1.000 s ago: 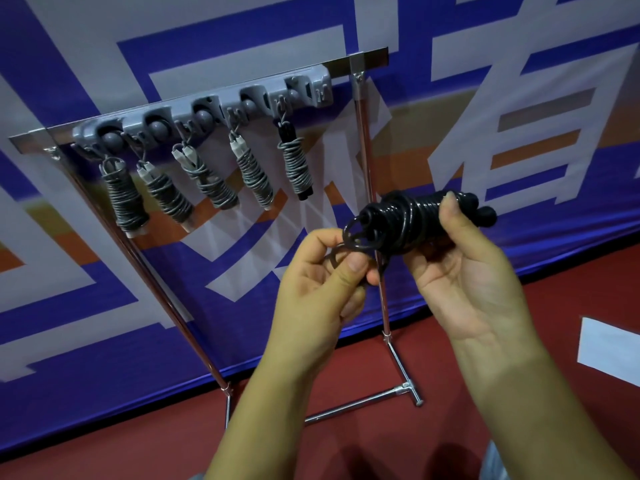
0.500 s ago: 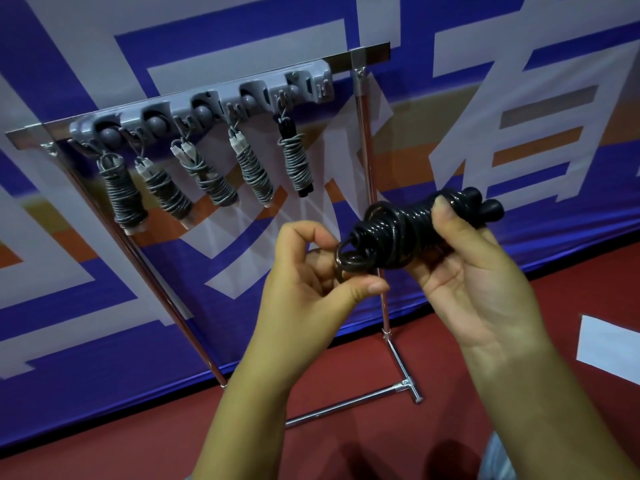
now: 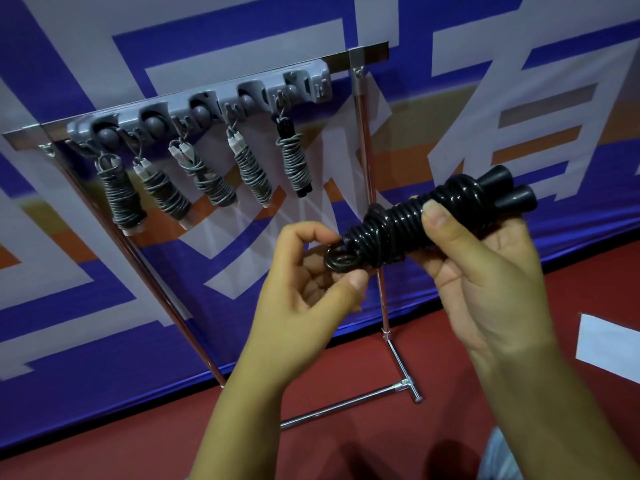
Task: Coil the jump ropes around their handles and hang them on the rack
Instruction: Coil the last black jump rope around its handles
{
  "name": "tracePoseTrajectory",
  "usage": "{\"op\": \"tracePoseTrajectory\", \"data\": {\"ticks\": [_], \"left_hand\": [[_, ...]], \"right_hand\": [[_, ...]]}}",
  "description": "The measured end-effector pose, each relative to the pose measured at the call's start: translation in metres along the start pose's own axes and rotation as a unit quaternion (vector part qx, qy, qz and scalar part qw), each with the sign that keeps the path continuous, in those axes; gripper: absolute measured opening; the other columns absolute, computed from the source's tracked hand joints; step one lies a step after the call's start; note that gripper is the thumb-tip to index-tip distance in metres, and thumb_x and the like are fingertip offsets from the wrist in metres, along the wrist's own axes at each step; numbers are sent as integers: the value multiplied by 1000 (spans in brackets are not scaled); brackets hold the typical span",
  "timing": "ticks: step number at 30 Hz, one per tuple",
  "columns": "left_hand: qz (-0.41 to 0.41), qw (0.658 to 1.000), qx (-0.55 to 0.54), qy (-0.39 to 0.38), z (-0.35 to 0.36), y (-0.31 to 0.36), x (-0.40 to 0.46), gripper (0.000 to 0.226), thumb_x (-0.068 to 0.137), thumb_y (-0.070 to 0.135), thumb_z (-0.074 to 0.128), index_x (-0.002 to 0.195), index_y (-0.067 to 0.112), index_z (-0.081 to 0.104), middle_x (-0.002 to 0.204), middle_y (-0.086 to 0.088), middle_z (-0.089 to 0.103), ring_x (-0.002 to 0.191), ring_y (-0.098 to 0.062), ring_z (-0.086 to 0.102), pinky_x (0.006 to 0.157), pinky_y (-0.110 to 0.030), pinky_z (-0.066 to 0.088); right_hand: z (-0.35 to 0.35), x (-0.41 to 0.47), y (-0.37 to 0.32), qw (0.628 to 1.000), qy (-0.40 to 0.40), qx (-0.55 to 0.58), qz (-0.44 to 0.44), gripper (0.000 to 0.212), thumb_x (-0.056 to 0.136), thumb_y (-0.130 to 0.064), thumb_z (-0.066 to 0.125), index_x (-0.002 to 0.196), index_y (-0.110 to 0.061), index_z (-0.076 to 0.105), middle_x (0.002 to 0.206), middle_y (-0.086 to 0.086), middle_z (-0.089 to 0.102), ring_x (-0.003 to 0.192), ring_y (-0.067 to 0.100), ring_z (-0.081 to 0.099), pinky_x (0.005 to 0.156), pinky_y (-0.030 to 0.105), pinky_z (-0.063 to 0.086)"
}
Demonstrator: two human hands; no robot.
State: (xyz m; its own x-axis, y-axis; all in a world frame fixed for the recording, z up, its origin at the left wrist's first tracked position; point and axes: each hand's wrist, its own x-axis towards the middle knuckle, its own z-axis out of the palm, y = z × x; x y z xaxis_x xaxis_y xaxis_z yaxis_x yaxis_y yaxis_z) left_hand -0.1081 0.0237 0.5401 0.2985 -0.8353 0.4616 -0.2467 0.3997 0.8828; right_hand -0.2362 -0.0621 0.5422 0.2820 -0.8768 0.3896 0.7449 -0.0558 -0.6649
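A black jump rope is coiled tightly around its two black handles, whose ends stick out at the upper right. My right hand grips the bundle, thumb pressed across the coils. At the bundle's lower left end a small rope loop sticks out, and my left hand pinches it between thumb and curled fingers. Behind stands the metal rack with a grey hook strip. Several grey coiled ropes hang from its hooks.
A blue, white and orange banner covers the wall behind the rack. The rack's foot bar lies on the red floor. A white sheet lies on the floor at the right edge.
My right hand has lifted and tilted the bundle, handles higher to the right. My left hand has shifted its fingers on the small loop at the lower end.
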Motion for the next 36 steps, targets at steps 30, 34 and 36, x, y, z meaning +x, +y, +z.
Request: {"op": "tracePoseTrajectory", "data": {"ticks": [30, 34, 36], "left_hand": [[-58, 992, -53, 102, -2, -13, 11, 22, 90, -12, 47, 85, 8, 54, 72, -17, 68, 65, -23, 70, 66, -28, 57], [-25, 993, 25, 112, 0, -16, 13, 19, 92, -6, 49, 87, 12, 49, 77, -11, 67, 67, -22, 71, 65, -29, 57], [-3, 987, 105, 123, 2, -22, 12, 23, 95, 0, 48, 88, 22, 45, 78, -1, 69, 68, -19, 71, 66, -33, 57]], "right_hand": [[5, -3, 29, 997, 61, -38, -23, 30, 70, -9, 70, 95, -17, 55, 91, 1, 67, 100, 30, 67, 81, 49, 57], [4, -1, 31, 997, 59, -35, -27, 32, 70, -8, 70, 97, -13, 54, 90, 2, 67, 96, 28, 68, 79, 48, 57], [2, 0, 35, 996, 70, -39, -26, 38, 71, -7, 74, 102, -7, 52, 92, 7, 65, 96, 30, 68, 79, 51, 57]]}}
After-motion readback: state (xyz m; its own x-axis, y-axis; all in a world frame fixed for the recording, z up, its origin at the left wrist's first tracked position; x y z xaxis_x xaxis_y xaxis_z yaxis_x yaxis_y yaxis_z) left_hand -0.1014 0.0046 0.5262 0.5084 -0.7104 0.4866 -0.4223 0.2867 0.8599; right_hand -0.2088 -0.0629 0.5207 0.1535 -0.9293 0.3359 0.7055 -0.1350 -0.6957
